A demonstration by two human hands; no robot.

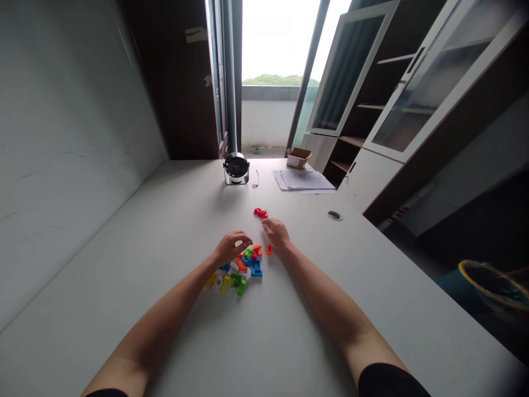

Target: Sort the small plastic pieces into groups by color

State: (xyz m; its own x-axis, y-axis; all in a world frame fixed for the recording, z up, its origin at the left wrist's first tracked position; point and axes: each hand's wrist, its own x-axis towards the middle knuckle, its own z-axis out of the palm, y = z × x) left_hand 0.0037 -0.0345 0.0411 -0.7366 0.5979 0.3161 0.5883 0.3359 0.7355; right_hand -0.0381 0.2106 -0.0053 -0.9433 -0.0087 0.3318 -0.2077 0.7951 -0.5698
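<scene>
A mixed pile of small plastic building blocks (243, 267) in yellow, green, blue, white, orange and red lies on the white table (165, 231). My left hand (232, 246) is over the pile's far left side, its thumb and fingers curved with a gap between them and no block visible there. Farther off, a small cluster of red blocks (260, 212) lies apart from the pile. My right hand (276, 230) is right beside that cluster, fingertips stretched toward its near edge, nothing visible in them. One orange block (269, 250) stands alone below the right hand.
At the table's far edge are a round black lamp-like object (237, 167) on a metal bracket, a thin wire-like item (256, 179), paper sheets (306, 180) and an open cardboard box (298, 158). A cable hole (334, 215) is at right. A wall (74, 138) borders the left.
</scene>
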